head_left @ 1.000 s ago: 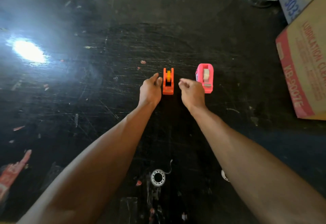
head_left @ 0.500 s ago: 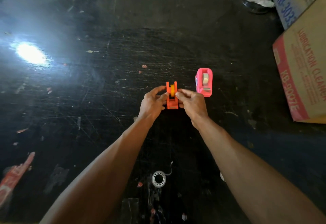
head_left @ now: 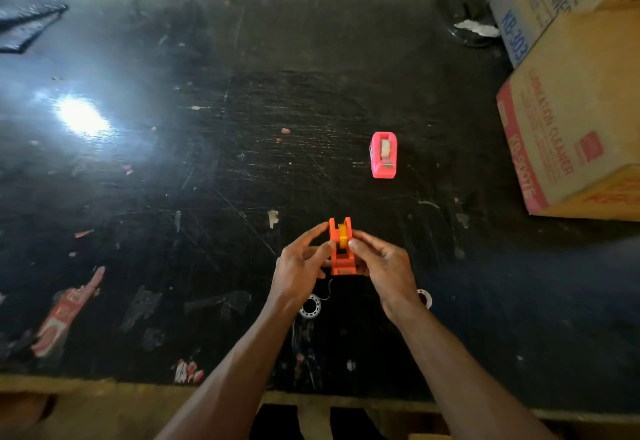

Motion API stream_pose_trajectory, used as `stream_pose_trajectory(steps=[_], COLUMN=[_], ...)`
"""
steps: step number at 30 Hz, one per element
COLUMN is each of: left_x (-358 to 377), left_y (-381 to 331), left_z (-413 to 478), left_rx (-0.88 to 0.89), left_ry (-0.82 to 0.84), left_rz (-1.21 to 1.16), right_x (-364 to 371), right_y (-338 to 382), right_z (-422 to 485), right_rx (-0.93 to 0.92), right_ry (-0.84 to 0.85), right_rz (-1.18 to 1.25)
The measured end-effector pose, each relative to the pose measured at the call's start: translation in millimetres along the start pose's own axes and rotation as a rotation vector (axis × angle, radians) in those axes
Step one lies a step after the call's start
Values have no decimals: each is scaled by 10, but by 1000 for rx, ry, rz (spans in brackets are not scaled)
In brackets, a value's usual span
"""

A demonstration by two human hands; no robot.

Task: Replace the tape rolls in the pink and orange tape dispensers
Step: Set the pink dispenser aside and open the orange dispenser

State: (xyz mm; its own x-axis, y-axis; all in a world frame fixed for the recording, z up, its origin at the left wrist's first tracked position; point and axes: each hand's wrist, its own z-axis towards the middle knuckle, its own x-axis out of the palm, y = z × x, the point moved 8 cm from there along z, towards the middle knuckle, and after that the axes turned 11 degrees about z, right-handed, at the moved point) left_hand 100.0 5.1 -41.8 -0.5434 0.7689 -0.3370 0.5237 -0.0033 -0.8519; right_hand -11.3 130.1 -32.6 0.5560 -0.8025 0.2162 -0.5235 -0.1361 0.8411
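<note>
The orange tape dispenser (head_left: 341,249) is lifted above the black table, held between both hands. A yellow tape roll (head_left: 343,235) sits in its slot. My left hand (head_left: 299,266) grips its left side with thumb and fingers. My right hand (head_left: 382,266) pinches the right side, thumb near the roll. The pink tape dispenser (head_left: 383,155) stands alone on the table farther back and to the right, with a pale roll inside. A clear tape roll (head_left: 310,307) lies on the table under my left wrist. Another roll (head_left: 425,297) peeks out behind my right wrist.
Two cardboard boxes (head_left: 568,134) stand at the right edge of the scratched black table (head_left: 207,179). A dark round object with crumpled paper (head_left: 467,20) sits at the back right. Torn red labels (head_left: 65,315) stick to the table front left. The table's front edge runs below my forearms.
Both hands closed on the orange dispenser, lifted it and brought it toward me. The pink dispenser stayed in place.
</note>
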Motion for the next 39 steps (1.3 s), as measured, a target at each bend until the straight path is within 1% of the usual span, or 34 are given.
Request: stream_pose_trajectory(steps=[9,20,27,32,34,36,39], left_x=[97,140,178,134,95,93,30], left_y=[-44,-66,-74,-79,-109,-145,-95], left_z=[-458,-633,-674,-677,-675,-674,-625], left_rx=[-3,21,28,-4,0,23,15], left_ry=[10,80,74,55,67,96,65], left_rz=[-62,-44,-52,-235,-266,-239,-192], right_x=[-75,-106,-125,-217,-241,-226,-188], right_y=[-8,-48,-91,-87,-69,-66,-72], right_z=[-469,-632,-685,-642,-622,-608,-601], right_rx=[43,53,79,59,45,48,48], right_ry=[32,53,48,-17,-30,-20,-20], right_rz=[112,133,204,211,188,181,173])
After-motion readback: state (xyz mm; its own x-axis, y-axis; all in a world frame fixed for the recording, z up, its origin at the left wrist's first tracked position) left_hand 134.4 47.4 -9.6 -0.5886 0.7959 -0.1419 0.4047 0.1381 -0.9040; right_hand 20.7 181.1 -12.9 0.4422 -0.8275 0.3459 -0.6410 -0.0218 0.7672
